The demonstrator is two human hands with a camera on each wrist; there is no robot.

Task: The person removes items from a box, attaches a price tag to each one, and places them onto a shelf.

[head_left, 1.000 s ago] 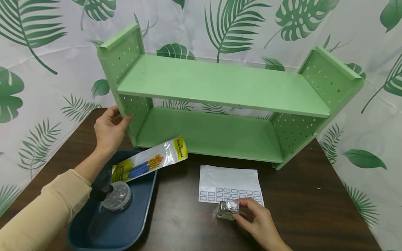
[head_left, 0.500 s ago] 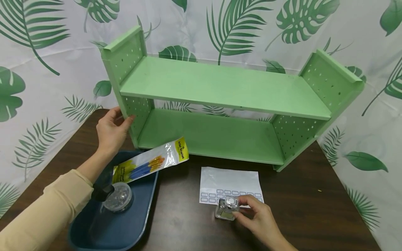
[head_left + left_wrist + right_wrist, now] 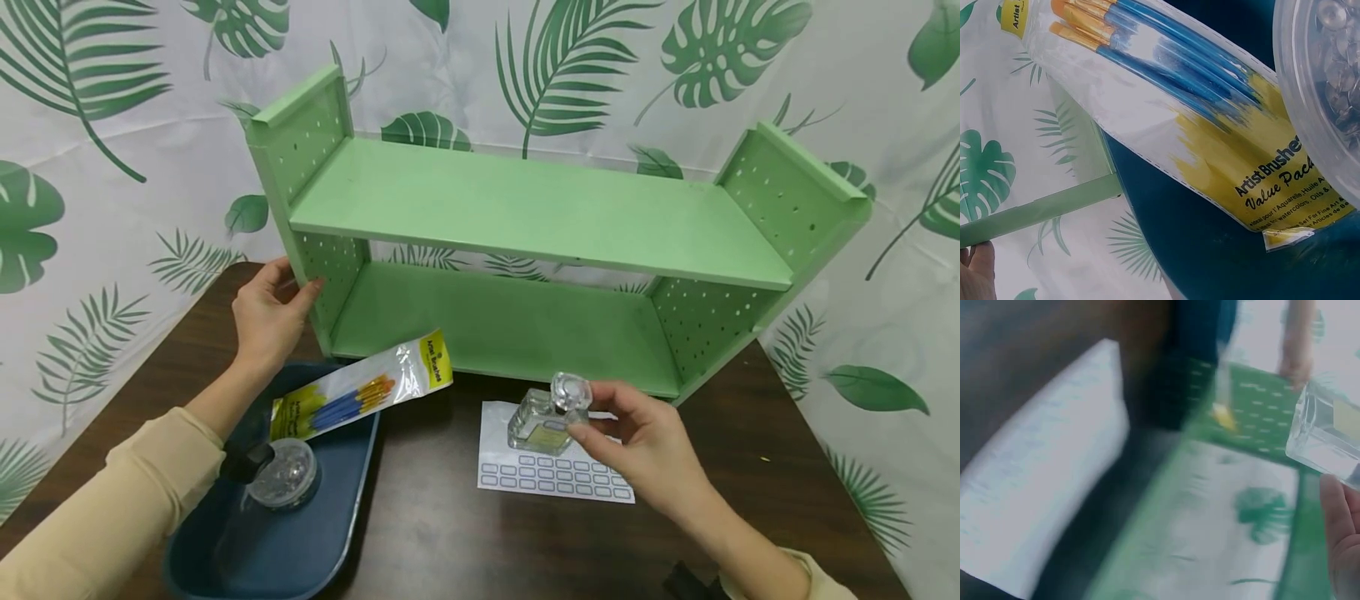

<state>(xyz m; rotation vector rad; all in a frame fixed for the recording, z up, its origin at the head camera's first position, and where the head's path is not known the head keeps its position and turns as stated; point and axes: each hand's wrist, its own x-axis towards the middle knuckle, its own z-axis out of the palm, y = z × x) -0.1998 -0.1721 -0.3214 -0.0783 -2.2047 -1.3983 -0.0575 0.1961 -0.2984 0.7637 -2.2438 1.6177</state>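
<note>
Above the label sheet (image 3: 555, 471), right hand (image 3: 645, 442) pinches bottle (image 3: 542, 423).

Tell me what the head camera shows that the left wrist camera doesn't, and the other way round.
Only the head view shows the right hand holding the glass bottle above the label sheet, and both tiers of the green shelf. Only the left wrist view lets you read "Value Pack" on the brush pack and shows pins in the clear tub. Both show the brush pack, tub, blue tray and shelf.

Both green shelf (image 3: 525, 208) boards lie open; side panels flank them.
</note>
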